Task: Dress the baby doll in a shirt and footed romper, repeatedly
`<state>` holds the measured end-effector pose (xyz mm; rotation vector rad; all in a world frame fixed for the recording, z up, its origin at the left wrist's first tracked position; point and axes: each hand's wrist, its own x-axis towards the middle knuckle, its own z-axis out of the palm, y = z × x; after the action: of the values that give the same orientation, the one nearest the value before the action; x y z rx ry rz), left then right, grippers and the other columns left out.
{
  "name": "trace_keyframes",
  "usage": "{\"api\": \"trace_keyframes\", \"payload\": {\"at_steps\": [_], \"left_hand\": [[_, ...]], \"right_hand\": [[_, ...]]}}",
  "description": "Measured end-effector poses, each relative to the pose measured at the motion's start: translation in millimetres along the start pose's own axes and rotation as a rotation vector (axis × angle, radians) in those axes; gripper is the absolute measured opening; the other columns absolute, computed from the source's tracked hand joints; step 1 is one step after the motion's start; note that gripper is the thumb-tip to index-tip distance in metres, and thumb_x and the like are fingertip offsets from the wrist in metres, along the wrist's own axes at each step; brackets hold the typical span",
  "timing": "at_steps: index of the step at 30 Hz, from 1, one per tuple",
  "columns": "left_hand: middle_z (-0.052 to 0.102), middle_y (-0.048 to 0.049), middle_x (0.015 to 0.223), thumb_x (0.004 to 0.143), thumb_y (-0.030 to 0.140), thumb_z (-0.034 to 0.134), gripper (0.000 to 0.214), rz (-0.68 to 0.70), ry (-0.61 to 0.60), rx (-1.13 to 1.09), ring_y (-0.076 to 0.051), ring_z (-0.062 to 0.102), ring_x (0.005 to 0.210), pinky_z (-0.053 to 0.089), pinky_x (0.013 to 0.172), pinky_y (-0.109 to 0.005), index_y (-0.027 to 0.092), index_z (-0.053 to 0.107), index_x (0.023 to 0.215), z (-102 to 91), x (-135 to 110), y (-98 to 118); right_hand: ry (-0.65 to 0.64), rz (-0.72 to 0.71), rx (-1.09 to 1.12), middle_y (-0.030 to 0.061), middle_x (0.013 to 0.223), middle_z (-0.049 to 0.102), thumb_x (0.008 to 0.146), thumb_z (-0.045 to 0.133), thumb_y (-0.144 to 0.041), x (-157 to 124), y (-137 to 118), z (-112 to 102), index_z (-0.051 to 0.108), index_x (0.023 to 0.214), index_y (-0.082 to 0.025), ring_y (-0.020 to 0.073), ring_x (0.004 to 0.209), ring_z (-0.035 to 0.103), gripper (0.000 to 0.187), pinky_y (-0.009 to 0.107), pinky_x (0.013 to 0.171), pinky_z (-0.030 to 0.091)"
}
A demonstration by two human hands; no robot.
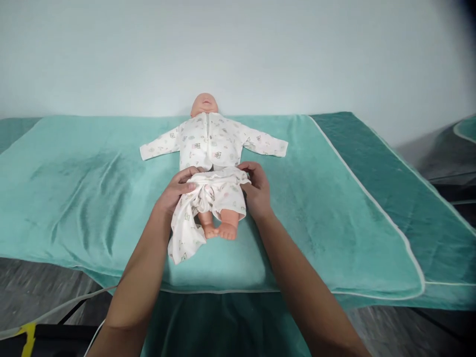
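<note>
A baby doll lies on its back, dressed in a white patterned jacket with both sleeves stretched outward. White patterned baby pants are bunched around its hips and thighs. One pant leg covers the thigh on the right, with the bare foot below it. The other pant leg hangs loose to the left, beside the second bare foot. My left hand pinches the waistband at its left side. At the right side, my right hand grips the waistband between thumb and fingers.
A turquoise plush blanket with pale piping lies over a darker green cover on the table. Behind is a plain pale wall. Cables and yellow tape show at the lower left, above the grey floor.
</note>
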<state>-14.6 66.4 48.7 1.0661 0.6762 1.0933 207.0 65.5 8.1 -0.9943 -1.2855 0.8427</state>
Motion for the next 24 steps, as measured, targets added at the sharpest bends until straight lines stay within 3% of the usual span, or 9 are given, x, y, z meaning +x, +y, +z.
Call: {"api": "trace_keyframes", "payload": {"at_steps": [5,7,10,13,17,20,24], "left_hand": [[0.061,-0.0029,0.082,0.057,0.050,0.090,0.047,0.048,-0.051,-0.099,-0.015,0.057,0.070,0.044,0.062,-0.025,0.017,0.063,0.076,-7.6,-2.2,-9.4],[0.063,-0.0033,0.082,0.059,0.049,0.091,0.046,0.046,-0.051,-0.090,-0.015,0.059,0.070,0.044,0.062,-0.025,0.016,0.064,0.078,-9.4,-3.0,-11.1],[0.064,-0.0025,0.081,0.063,0.044,0.090,0.040,0.068,-0.065,-0.076,-0.015,0.060,0.072,0.045,0.065,-0.025,0.017,0.065,0.078,-10.0,-3.7,-12.9],[0.063,-0.0007,0.076,0.065,0.041,0.089,0.038,0.078,-0.046,-0.094,-0.014,0.058,0.069,0.044,0.064,-0.024,0.017,0.061,0.074,-9.0,-5.3,-14.0],[0.060,0.0017,0.071,0.065,0.046,0.089,0.042,0.044,-0.030,-0.054,-0.010,0.051,0.059,0.037,0.056,-0.021,0.017,0.061,0.077,-6.3,-10.3,-12.8],[0.063,0.0009,0.077,0.065,0.048,0.089,0.045,-0.019,-0.092,0.045,-0.011,0.055,0.065,0.039,0.059,-0.021,0.017,0.067,0.088,-4.1,-14.1,-9.3],[0.065,0.0003,0.081,0.062,0.040,0.092,0.043,-0.074,-0.139,0.084,-0.013,0.060,0.073,0.044,0.066,-0.022,0.016,0.069,0.088,-2.5,-15.8,-5.8]], "right_hand": [[-0.274,-0.227,-0.042,0.0068,0.125,0.064,0.089,0.061,-0.030,-5.5,-33.2,-6.9,0.065,0.116,-0.028,0.0267,0.122,0.057,0.028,0.043,0.106,0.043],[-0.397,-0.215,-0.210,0.0079,0.119,0.068,0.094,0.060,-0.038,-3.4,-55.9,0.2,0.066,0.115,-0.025,0.0262,0.114,0.060,0.025,0.043,0.101,0.044],[-0.539,-0.130,-0.550,0.0065,0.093,0.071,0.091,0.065,-0.048,3.2,-86.8,23.2,0.068,0.095,-0.021,0.0260,0.096,0.062,0.028,0.042,0.093,0.042],[-0.626,-0.021,-0.690,0.0037,0.079,0.067,0.086,0.069,-0.050,9.7,-102.7,43.4,0.065,0.079,-0.020,0.0223,0.083,0.061,0.031,0.037,0.084,0.041],[-0.680,0.194,-0.467,0.0000,0.079,0.065,0.080,0.071,-0.041,15.7,-105.2,40.7,0.065,0.081,-0.020,0.0176,0.077,0.058,0.022,0.029,0.070,0.040],[-0.652,0.344,-0.253,-0.0025,0.075,0.059,0.077,0.071,-0.037,19.1,-103.5,29.2,0.064,0.082,-0.019,0.0143,0.070,0.053,0.020,0.027,0.065,0.039],[-0.566,0.366,-0.117,-0.0044,0.072,0.051,0.074,0.075,-0.038,21.4,-99.1,25.2,0.056,0.076,-0.020,0.0114,0.067,0.046,0.026,0.026,0.061,0.034]]}}
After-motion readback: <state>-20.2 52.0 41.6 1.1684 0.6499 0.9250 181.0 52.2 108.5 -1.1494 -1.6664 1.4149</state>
